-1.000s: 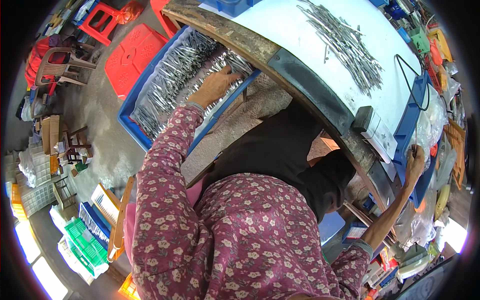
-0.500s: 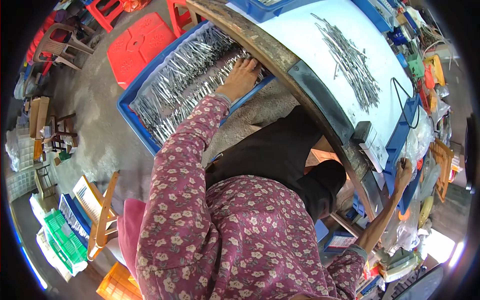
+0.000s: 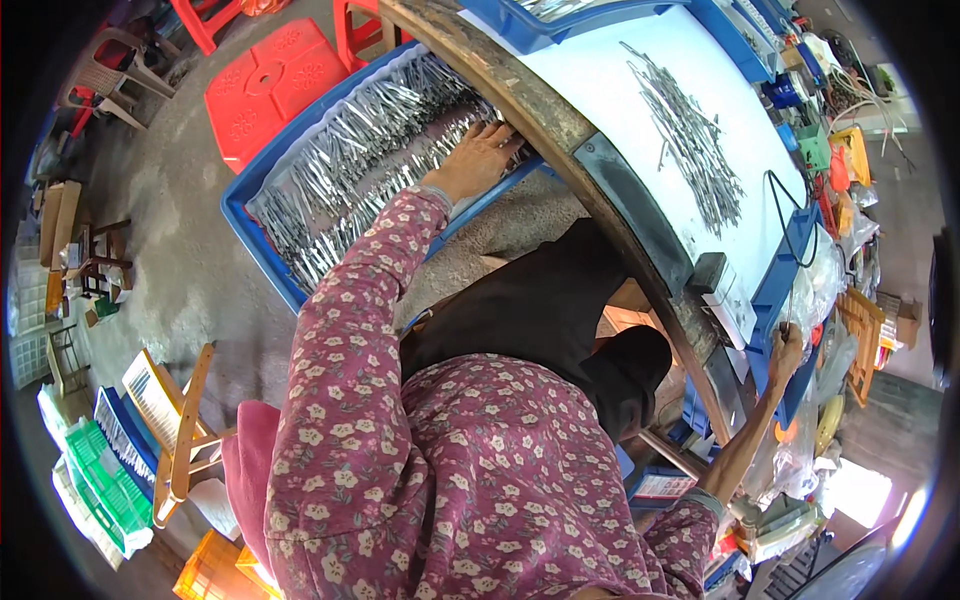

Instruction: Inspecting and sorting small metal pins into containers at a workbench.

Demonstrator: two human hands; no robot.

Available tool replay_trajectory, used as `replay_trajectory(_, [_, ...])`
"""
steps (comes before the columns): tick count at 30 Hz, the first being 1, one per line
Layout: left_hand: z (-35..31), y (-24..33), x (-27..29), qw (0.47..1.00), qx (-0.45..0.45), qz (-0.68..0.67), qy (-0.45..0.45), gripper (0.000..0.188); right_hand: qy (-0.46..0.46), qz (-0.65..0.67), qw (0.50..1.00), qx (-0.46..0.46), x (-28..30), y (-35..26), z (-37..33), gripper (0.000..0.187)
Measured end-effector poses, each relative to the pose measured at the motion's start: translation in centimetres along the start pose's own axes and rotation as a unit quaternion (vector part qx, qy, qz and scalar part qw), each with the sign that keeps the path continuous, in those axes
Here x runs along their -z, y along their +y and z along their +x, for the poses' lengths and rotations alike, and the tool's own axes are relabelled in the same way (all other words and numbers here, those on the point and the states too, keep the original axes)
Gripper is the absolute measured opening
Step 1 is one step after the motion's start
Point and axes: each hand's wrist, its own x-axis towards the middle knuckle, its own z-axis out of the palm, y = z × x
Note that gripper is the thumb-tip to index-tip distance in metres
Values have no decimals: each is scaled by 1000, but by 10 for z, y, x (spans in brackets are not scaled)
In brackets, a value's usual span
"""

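Note:
My left hand [image 3: 474, 162] rests over the near right end of a blue tray [image 3: 236, 212] holding rows of thin metal rods [image 3: 345, 135]. Its fingers are bent and slightly apart, touching the rods there; the fingertips are partly hidden. Off to the right, my right hand [image 3: 786, 352] is closed beside a blue bin [image 3: 772, 300] at the table edge. A thin dark rod [image 3: 789, 312] sticks up from its fingers. A loose pile of similar metal rods [image 3: 690, 145] lies on the white tabletop [image 3: 590, 80], between the two hands and farther away.
A small grey-white box-shaped device [image 3: 730, 310] sits at the table's worn wooden edge [image 3: 560, 130], with a black cable [image 3: 780, 200] behind it. A red stool [image 3: 265, 85] stands beyond the tray. Blue bins line the table's far side. A wooden folding stand [image 3: 185, 440] is at lower left.
The whole view has shifted slightly as my head turned. My left hand stays at the tray's end, and my right hand remains closed by the blue bin.

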Motion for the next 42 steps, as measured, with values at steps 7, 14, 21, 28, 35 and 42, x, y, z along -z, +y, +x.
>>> replay_trajectory(7, [-13, -24, 16, 982, 83, -88, 147, 34, 0, 19, 1000, -18, -3, -4, 4, 17])
replay_trajectory(14, [-52, -28, 9, 960, 206, -185, -46, 18, 5, 34, 999, -1, -7, 10, 5, 17])
replay_trajectory(21, [-50, -12, -6, 943, 244, -211, -78, 17, 9, 43, 999, 7, -9, 13, 5, 16])
replay_trajectory(28, [-53, -20, -5, 932, 202, -293, -62, 18, 7, 41, 999, 0, -9, 11, 5, 16])
replay_trajectory(35, [-45, -5, 38, 859, 307, -409, 17, 20, 12, 25, 1000, -6, -6, 3, 3, 16])
replay_trajectory(42, [-6, -2, 29, 611, 374, -688, 115, 12, 14, 21, 1000, -5, -3, -4, 1, 16])
